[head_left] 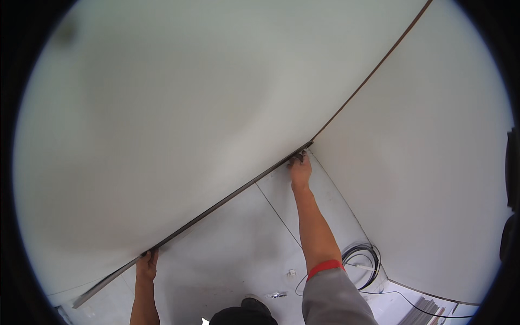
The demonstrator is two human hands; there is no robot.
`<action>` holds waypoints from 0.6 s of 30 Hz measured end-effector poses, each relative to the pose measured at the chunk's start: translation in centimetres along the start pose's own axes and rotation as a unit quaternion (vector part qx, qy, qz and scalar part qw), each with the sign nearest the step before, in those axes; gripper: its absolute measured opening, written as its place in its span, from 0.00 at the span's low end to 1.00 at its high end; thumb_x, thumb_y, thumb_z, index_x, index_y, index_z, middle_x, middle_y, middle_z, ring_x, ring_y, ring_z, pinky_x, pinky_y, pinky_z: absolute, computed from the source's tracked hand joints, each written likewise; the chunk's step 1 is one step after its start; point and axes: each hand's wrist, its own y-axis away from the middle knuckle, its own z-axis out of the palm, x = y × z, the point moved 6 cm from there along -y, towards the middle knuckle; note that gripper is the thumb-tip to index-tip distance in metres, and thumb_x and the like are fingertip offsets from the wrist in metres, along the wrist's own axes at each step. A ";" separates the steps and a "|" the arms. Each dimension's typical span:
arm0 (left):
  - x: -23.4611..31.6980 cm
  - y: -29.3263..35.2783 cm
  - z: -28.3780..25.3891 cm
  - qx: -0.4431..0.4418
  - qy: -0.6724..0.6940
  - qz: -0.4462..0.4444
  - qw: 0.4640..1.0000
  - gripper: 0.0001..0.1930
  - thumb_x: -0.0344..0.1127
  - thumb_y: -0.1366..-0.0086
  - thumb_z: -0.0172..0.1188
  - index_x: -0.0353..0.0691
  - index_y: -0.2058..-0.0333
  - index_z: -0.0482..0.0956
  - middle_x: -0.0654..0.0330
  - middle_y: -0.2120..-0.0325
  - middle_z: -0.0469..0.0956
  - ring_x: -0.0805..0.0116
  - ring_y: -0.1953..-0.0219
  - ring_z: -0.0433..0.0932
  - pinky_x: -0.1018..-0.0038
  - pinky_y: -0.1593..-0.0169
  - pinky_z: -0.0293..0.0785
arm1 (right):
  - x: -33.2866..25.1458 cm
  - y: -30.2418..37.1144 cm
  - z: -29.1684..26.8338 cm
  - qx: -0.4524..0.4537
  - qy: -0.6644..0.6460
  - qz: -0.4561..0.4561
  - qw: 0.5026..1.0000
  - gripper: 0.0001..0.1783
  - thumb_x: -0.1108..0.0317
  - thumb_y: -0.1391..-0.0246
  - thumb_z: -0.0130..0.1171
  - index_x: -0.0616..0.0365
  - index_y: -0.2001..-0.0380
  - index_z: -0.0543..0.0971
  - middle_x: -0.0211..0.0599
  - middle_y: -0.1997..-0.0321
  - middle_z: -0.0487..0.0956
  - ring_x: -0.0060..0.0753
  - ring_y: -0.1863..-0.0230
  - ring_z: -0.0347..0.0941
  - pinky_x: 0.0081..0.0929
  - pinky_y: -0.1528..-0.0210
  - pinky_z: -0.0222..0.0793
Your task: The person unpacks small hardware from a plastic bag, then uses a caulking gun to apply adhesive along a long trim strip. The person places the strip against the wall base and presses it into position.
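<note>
A long, thin dark grey trim strip (216, 207) runs slantwise along the foot of the large pale wall panel (141, 124). Its far end reaches the corner where two walls meet, and its near end lies at the lower left. My left hand (146, 266) grips the strip's lower edge toward the left, fingers bent around it. Close to the corner, my right hand (300, 170) holds the far end with curled fingers; the fingertips are partly hidden by the strip. My right sleeve is grey with a red cuff.
A coil of black cable (375, 265) lies on the white floor (233, 246) beside the right wall (422, 179). Small loose bits (277, 295) lie in front of me. Several grey strips (420, 313) are stacked at the lower right. A brown line (374, 73) marks the wall corner.
</note>
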 end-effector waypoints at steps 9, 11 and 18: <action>-0.3 -0.4 -0.2 -0.017 -0.009 -0.004 1.000 0.18 0.22 0.28 0.46 0.35 0.41 0.67 0.53 0.43 0.72 0.56 0.41 0.74 0.63 0.36 0.75 | -0.5 -2.8 -0.5 0.077 0.112 -0.088 0.987 0.25 0.77 0.46 0.45 0.74 0.44 0.72 0.64 0.47 0.78 0.62 0.45 0.75 0.40 0.41 0.69; -0.3 -0.4 -0.9 -0.010 -0.012 -0.001 1.000 0.18 0.23 0.28 0.46 0.35 0.41 0.67 0.53 0.43 0.72 0.56 0.41 0.74 0.63 0.36 0.75 | -0.2 -2.7 0.1 0.066 0.098 -0.068 0.991 0.25 0.77 0.46 0.45 0.75 0.45 0.73 0.65 0.46 0.78 0.62 0.43 0.74 0.39 0.40 0.68; -0.1 0.2 0.0 -0.025 -0.012 0.005 1.000 0.18 0.23 0.28 0.47 0.36 0.40 0.67 0.53 0.43 0.72 0.56 0.41 0.74 0.63 0.36 0.75 | 1.0 -3.7 -0.2 0.033 0.114 -0.040 0.992 0.25 0.76 0.48 0.47 0.75 0.46 0.73 0.67 0.48 0.78 0.63 0.45 0.74 0.43 0.41 0.68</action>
